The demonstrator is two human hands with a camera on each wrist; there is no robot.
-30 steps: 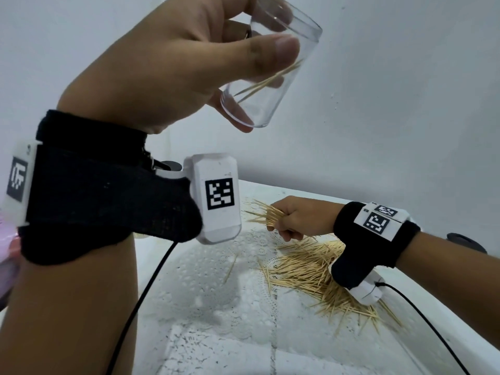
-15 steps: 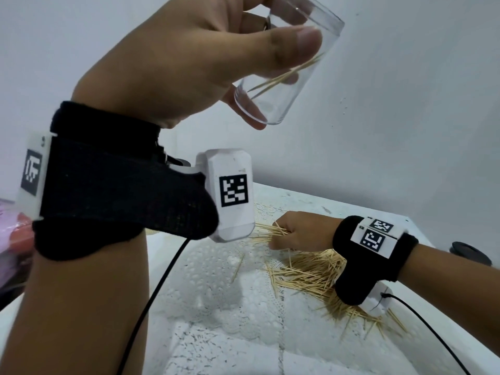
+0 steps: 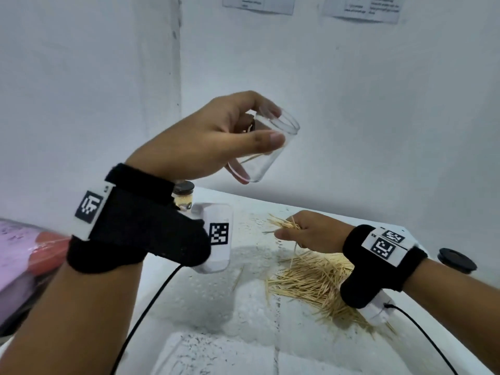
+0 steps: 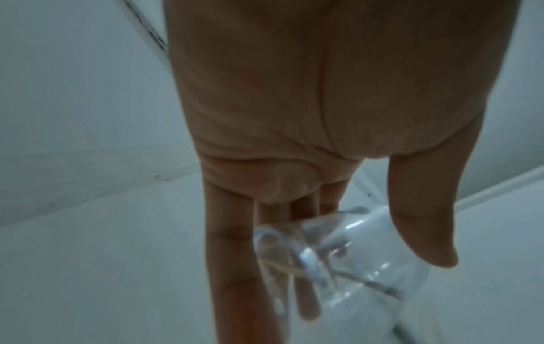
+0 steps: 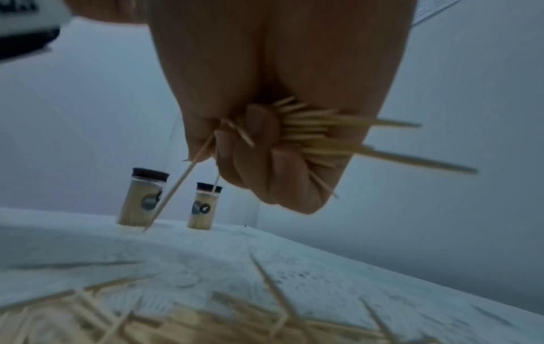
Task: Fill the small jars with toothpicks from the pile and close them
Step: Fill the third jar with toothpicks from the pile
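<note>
A: Your left hand grips the small clear glass jar, thumb on one side and fingers on the other, raised well above the white table and tipped, mouth up and away from you; only a stick or two lies inside.

B: And the right?

A: Your right hand is clenched on a ragged bundle of pale wooden toothpicks just above the loose heap of toothpicks near the table's right edge; several stick out crosswise, one dangles; those will likely snag the rim or drop. Two filled, dark-capped jars stand toward the far left corner; the flat black lid waits past the right edge.
</note>
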